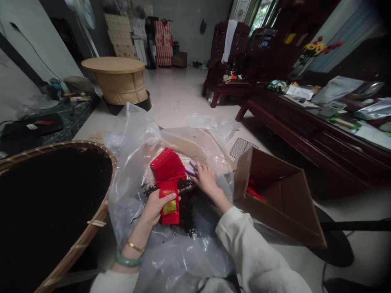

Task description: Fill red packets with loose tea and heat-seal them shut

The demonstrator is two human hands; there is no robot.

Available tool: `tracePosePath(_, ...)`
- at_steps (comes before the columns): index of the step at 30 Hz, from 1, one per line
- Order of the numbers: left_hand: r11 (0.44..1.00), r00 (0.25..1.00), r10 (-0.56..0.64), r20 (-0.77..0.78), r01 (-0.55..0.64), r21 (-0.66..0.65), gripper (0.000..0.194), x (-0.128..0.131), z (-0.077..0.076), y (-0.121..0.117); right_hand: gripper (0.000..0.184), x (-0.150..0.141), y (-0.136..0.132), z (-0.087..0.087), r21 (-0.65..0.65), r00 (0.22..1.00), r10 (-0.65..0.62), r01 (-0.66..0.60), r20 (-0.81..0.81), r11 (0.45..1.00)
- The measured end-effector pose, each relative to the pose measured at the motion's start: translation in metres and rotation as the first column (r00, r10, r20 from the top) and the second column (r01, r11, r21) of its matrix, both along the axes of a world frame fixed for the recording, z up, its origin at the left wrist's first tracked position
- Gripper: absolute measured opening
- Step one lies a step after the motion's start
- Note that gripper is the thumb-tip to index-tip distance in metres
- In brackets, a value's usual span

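Observation:
My left hand (157, 205) is closed around a red tea packet (169, 203) with gold lettering and a yellow panel, its thumb across the front. Just beyond it, a fanned stack of red packets (168, 162) lies on the plastic-lined box. My right hand (205, 177) is right of that stack, its fingers closed on a light purple tool (192, 171) with two narrow arms; its exact kind is unclear. Dark twisted tea leaves (186, 213) are heaped on the clear plastic bag (131, 162) beneath my hands.
A wide woven bamboo tray (100, 228) full of dark leaves stands at the left. An open cardboard box (290, 203) with red packets inside is at the right. A dark wooden table (293, 126) and a round wooden stand (119, 67) are farther off.

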State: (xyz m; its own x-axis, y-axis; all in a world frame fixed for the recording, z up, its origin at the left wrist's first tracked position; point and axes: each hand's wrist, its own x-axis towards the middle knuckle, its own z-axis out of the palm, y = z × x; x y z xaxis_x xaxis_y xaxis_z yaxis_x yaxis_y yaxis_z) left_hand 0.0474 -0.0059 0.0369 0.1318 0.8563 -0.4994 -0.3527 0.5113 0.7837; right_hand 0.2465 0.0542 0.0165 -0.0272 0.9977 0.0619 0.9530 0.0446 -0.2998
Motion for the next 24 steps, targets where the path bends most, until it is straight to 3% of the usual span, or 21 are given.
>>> tracePosePath(3,1.0,1.0,-0.006,-0.008,0.006,0.013,0.054,-0.001,0.0,0.0,0.056,0.003,0.007,-0.008,-0.085,0.997,0.034,-0.028,0.063,0.996)
tracePosePath(6,1.0,0.999,-0.014,-0.033,0.015,0.017,0.055,-0.002,-0.001,-0.001,0.043,0.007,0.011,-0.009,-0.089,0.998,0.042,-0.038,0.047,0.995)
tracePosePath(9,0.999,0.998,-0.029,-0.063,0.031,0.032,0.055,-0.004,-0.001,-0.001,0.041,0.017,0.01,0.001,-0.036,0.994,0.051,-0.054,-0.093,0.998)
tracePosePath(11,0.997,0.995,-0.052,-0.083,0.056,0.045,0.054,-0.004,0.0,-0.001,0.044,0.022,0.006,0.016,0.01,0.93,0.139,-0.144,-0.34,0.99)
tracePosePath(13,0.995,0.992,-0.075,-0.106,0.081,0.054,0.052,-0.004,0.001,-0.001,0.049,0.022,-0.001,0.034,0.019,0.78,0.272,-0.317,-0.563,0.948)
tracePosePath(16,0.991,0.984,-0.109,-0.144,0.119,0.063,0.048,-0.004,0.002,-0.002,0.05,0.01,-0.013,0.06,-0.047,0.648,0.392,-0.551,-0.653,0.833)
tracePosePath(20,0.978,0.963,-0.137,-0.23,0.169,0.123,0.043,-0.002,0.003,-0.004,0.034,-0.015,-0.023,0.072,-0.102,0.609,0.426,-0.643,-0.669,0.759)
tracePosePath(24,0.974,0.956,-0.159,-0.247,0.193,0.118,0.04,-0.002,0.005,-0.007,0.022,-0.027,-0.027,0.067,-0.143,0.643,0.367,-0.6,-0.672,0.787)
